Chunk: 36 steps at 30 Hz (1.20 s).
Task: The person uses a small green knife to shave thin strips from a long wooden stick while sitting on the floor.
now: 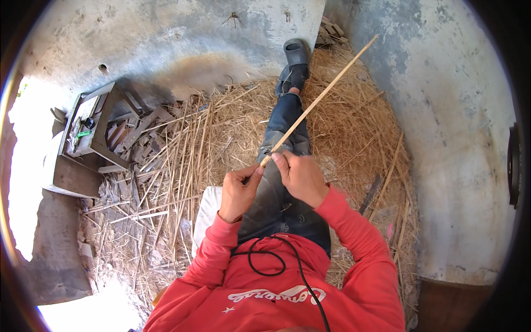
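Observation:
A long, thin, pale wooden strip, perhaps bamboo, (326, 91) slants up and to the right from my hands, over my outstretched leg. My left hand (239, 191) pinches its lower end between thumb and fingers. Just above that grip, my right hand (303, 176) is closed round the strip, thumb lying along it. Whether anything else sits inside the right fingers is hidden. Both hands are close together over my lap, above my dark trousers (282, 213).
Loose strips (174, 205) and shavings (348, 110) cover the floor around my leg. At the left stands a small wooden table (105, 124) with a green-handled item (84, 134) on it. Worn grey walls (442, 138) rise ahead and to the right.

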Each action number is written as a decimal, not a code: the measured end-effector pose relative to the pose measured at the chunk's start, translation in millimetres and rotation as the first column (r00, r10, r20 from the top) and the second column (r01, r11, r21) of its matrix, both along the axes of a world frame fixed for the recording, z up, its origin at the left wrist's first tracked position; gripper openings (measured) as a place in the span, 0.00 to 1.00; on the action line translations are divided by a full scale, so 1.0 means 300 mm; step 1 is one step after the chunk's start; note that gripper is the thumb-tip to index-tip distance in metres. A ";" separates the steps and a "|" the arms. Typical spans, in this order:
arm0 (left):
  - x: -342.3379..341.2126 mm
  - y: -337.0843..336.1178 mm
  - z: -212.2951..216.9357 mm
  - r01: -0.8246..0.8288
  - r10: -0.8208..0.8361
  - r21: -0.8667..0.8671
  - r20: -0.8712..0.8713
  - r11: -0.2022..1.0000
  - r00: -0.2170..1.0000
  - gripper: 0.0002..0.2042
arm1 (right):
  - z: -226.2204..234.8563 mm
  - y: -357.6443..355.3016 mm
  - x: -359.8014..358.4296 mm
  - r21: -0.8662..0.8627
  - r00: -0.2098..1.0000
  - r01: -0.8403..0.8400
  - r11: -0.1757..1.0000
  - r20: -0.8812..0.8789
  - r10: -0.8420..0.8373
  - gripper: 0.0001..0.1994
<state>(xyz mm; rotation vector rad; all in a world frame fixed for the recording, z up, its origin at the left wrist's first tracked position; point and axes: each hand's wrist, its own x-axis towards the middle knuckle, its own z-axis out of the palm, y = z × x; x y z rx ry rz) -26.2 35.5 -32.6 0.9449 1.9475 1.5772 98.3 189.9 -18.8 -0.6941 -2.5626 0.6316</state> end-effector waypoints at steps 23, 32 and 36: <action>-0.008 0.010 -0.006 0.078 -0.078 0.000 0.091 0.997 0.993 0.14 | -0.002 0.019 -0.019 -0.223 0.968 -0.053 0.973 -0.250 -0.004 0.24; -0.028 0.028 0.007 0.016 -0.037 0.111 0.191 0.994 0.981 0.15 | 0.100 0.075 0.056 -0.936 0.954 -0.257 0.242 -0.206 0.216 0.29; -0.038 0.031 -0.018 -0.041 0.018 0.163 0.142 0.986 0.990 0.16 | 0.173 0.202 0.093 -0.916 0.908 -0.265 0.302 -0.342 -0.242 0.30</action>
